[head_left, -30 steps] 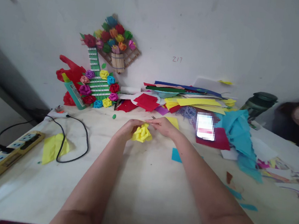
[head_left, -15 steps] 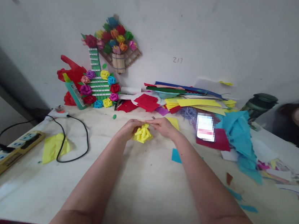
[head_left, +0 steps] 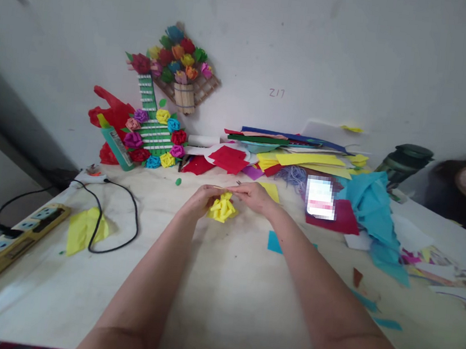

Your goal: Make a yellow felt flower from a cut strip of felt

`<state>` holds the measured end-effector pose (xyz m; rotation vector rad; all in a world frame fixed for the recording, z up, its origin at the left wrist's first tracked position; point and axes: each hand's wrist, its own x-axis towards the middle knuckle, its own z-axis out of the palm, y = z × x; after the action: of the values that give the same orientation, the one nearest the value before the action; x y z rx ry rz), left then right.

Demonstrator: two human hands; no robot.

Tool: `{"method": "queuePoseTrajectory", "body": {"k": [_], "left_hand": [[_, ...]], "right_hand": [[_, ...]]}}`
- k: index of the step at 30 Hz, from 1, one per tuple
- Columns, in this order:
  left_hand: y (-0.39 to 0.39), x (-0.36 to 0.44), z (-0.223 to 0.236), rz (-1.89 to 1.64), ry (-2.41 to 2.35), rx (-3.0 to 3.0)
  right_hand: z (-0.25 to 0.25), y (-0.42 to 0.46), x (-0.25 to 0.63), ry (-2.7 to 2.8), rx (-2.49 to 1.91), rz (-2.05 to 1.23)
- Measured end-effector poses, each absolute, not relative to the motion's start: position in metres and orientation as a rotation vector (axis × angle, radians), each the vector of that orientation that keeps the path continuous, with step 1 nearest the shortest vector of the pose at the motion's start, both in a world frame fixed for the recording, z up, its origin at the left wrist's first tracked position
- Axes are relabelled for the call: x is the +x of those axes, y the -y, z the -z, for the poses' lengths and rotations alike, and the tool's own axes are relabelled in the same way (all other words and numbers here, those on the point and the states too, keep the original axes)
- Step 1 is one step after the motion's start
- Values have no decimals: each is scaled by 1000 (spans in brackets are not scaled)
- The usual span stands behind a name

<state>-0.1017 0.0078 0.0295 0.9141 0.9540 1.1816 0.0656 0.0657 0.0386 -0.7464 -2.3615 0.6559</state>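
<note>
A yellow paper flower with folded petals is held a little above the table's middle, its petals facing me. My left hand is closed around its left and far side. From the right, my right hand reaches over with fingers pinched together at the flower's far edge, where the fingertips of both hands meet. What exactly lies between those fingertips is hidden. A small dark pointed tip shows just beyond my right fingers. Behind that wrist lies a yellow paper sheet, and a blue paper piece rests beside my right forearm.
Against the wall stand a green guitar-shaped craft with paper flowers and a glue bottle. Stacked coloured paper, a phone and blue crepe paper lie right. Left are a power strip and a black cable.
Almost nothing differs. Both hands stay at the yellow paper flower, with only a very slight shift of the fingers and petals.
</note>
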Motion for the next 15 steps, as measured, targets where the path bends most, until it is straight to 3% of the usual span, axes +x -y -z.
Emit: {"method": "queuePoseTrajectory", "body": {"k": [15], "left_hand": [[-7,-100,-32,-1170,-967,989]], "right_hand": [[-43,-59,63,2323,-836,-537]]}}
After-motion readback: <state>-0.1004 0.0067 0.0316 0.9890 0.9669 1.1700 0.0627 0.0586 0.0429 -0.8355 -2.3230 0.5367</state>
